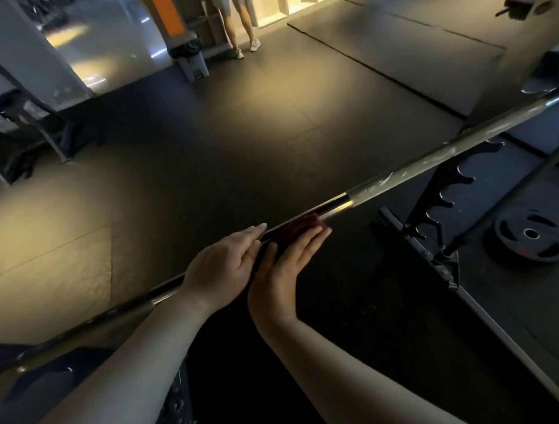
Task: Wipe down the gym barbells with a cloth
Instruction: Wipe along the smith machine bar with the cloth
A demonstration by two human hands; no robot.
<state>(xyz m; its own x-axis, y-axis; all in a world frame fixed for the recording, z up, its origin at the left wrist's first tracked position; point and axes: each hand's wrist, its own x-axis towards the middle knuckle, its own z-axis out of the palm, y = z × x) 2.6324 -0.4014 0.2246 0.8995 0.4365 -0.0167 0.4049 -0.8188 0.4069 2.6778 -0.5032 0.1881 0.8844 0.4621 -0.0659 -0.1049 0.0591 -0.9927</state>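
Observation:
A long steel barbell (406,168) runs diagonally from the lower left to the upper right, with white smears on its far sleeve. A dark reddish cloth (298,227) is wrapped over the bar near its middle. My left hand (224,267) lies on the far side of the bar with straight fingers touching the cloth's edge. My right hand (284,266) lies on the near side, its straight fingers pressed against the cloth. The two palms face each other with bar and cloth between them.
A notched black rack upright (443,201) and a weight plate (529,236) stand on the floor at right. A person's legs (237,23) and a grey bin (191,59) are at the far back. Dark rubber mats cover the floor; equipment frames sit at left.

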